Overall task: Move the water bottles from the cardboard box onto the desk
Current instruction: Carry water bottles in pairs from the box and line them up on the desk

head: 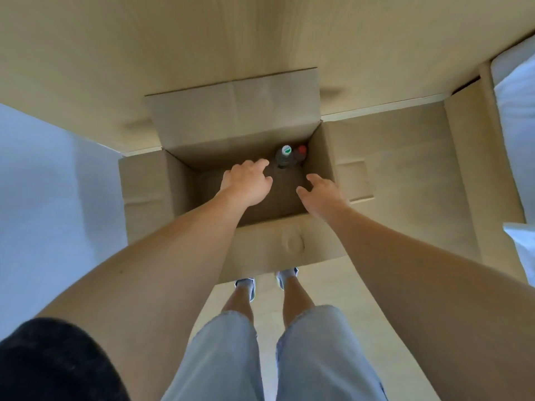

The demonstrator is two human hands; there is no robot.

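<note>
Brown corrugated cardboard forms the open cardboard box (202,183) on the floor, its four flaps folded outward, the far flap leaning up against the pale wood tabletop (173,39) that fills the top of the view. Inside, at about one o'clock from the box's middle, two water bottles stand upright in the far right corner, touching each other: a dark-bodied bottle with a white and green cap (283,156), and just to its right a bottle with a red cap (301,153), tucked against the right wall. Their bodies are shadowed and hard to make out. Most of the box floor shows bare and dark.

Both hands reach down into the box, holding nothing. The left hand (249,180) has its fingers relaxed and slightly spread, its fingertips close to the green-capped bottle at its three o'clock, though not clearly touching. The right hand (321,192) is spread open, near the right wall, at six o'clock from the bottles.
</note>
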